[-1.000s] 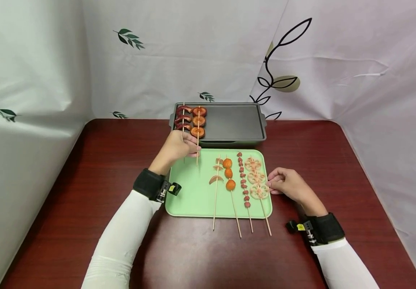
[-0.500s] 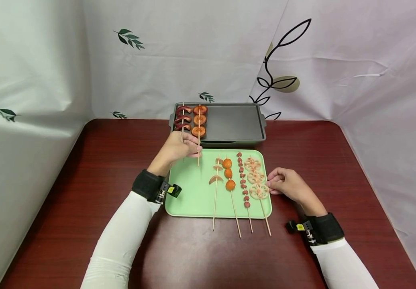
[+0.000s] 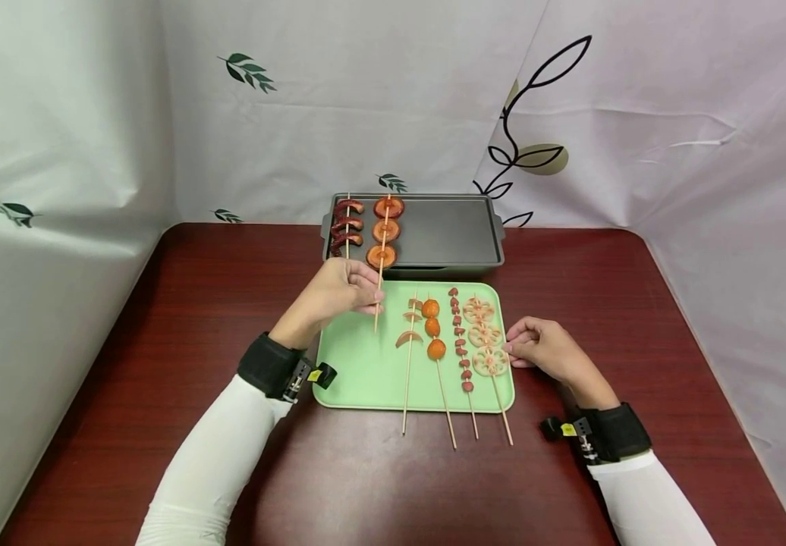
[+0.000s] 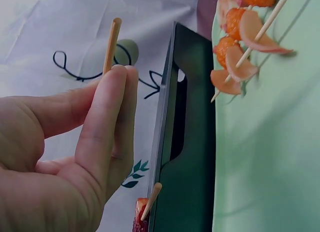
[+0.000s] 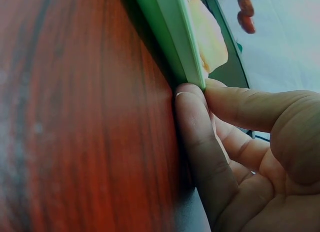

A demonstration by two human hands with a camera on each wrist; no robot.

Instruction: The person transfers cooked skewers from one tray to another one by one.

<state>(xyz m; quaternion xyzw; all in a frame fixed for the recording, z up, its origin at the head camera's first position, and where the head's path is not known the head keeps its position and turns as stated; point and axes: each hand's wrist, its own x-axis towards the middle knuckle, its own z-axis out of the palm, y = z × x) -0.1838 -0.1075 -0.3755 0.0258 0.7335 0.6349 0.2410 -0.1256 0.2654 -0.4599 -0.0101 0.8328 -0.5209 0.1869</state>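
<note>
Your left hand [image 3: 338, 292] pinched the bare stick of the mushroom skewer [image 3: 382, 250] between thumb and curled fingers [image 4: 107, 122], its loaded end lying on the dark grill pan [image 3: 448, 231] while the stick slanted back over the near rim toward the green tray [image 3: 355, 371]. Your right hand [image 3: 546, 350] rested at that tray's right edge, fingertips [image 5: 192, 99] pressed against the rim; whether it truly gripped the lip could not be told from the wrist view.

The skewer looked light and stiff but thin, likely to snap if bent, and top-heavy toward the three orange-brown caps, so the bare wood just below the food seemed the surest hold.

In the pan, a skewer of curled red sausage pieces [image 3: 347, 225] lay just left of the mushrooms, with the rest of the plate bare. On the tray lay four more: pale crescent slices [image 3: 410, 326], three orange balls [image 3: 432, 329], a row of small red pieces [image 3: 460, 341] and three lotus-root rounds [image 3: 482, 335], their sticks overhanging the near edge onto the dark red table [image 3: 181, 303].
</note>
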